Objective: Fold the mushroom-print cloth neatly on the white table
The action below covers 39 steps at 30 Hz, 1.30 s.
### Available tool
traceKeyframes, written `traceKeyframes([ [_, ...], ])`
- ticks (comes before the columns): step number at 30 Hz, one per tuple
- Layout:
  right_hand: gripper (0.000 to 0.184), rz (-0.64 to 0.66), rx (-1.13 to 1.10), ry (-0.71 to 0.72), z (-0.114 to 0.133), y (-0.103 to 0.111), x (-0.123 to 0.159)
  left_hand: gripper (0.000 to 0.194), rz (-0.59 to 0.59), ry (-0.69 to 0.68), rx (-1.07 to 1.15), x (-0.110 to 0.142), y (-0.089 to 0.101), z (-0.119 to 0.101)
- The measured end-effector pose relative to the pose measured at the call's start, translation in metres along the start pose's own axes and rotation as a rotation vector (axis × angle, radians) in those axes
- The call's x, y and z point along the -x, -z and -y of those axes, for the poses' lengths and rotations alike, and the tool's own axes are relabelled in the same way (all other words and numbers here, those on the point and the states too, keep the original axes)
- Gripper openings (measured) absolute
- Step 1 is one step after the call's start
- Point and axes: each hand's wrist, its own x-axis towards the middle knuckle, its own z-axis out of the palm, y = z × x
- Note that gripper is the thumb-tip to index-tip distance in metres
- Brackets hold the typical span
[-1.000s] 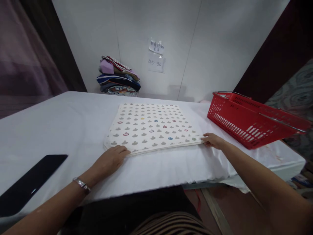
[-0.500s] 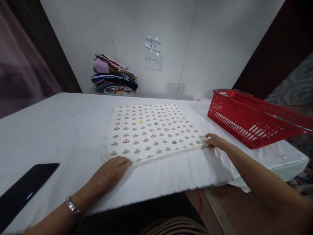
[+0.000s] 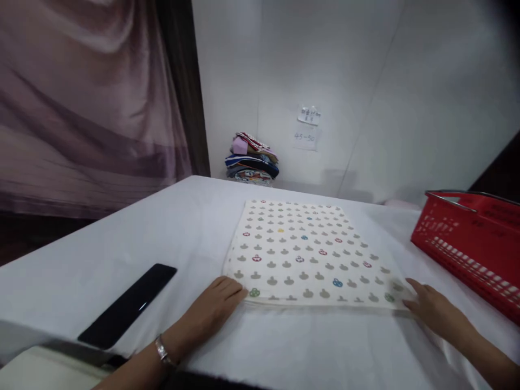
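A folded white cloth (image 3: 292, 244) printed with grey mushroom shapes and a few red, blue, green and yellow ones lies flat in front of me. At its near left corner is my left hand (image 3: 222, 300), closed, with the fingertips gripping the edge; a silver bracelet circles that wrist. My right hand (image 3: 433, 309) pinches the near right corner between thumb and fingers. Along the near side, the layered fold edge shows between both hands. Fingers under the cloth are hidden.
A dark flat slab (image 3: 128, 306) rests on the white-covered table (image 3: 162, 227) at left. Folded clothes (image 3: 252, 161) are stacked by the wall. A red plastic basket (image 3: 475, 244) stands at right. Paper notes (image 3: 307, 127) hang on the wall; a pink curtain (image 3: 81, 108) hangs at left.
My view has turned left, so the cloth, basket and clothes stack appear farther right and lower. More curtain shows. Both hands remain at the cloth's near corners.
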Motion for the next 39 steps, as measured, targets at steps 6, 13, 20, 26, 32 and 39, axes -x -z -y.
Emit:
traceKeyframes([
  [6, 0.051, 0.094, -0.051, 0.346, 0.09, -0.018, -0.001, 0.026, -0.013, 0.06, 0.01, 0.0, -0.001, -0.002],
  [13, 0.055, 0.367, -0.017, 0.33, 0.107, -0.04, 0.003, 0.033, -0.052, 0.106, 0.045, 0.003, -0.01, -0.001],
  [20, 0.055, 0.316, -0.053, 0.333, 0.113, -0.043, -0.016, 0.044, -0.126, 0.213, 0.254, 0.003, 0.005, 0.003],
  [26, 0.056, 0.34, -0.017, 0.387, 0.154, -0.06, -0.04, 0.033, -0.085, 0.38, 0.154, -0.034, 0.001, 0.026],
  [32, 0.053, 0.415, -0.012, 0.375, 0.167, -0.053, -0.04, 0.054, 0.076, 0.453, 0.062, -0.031, -0.032, 0.047],
  [39, 0.059, 0.467, -0.006, 0.317, 0.182, -0.033, -0.069, 0.053, -0.062, 0.367, -0.094, -0.017, -0.065, 0.072],
])
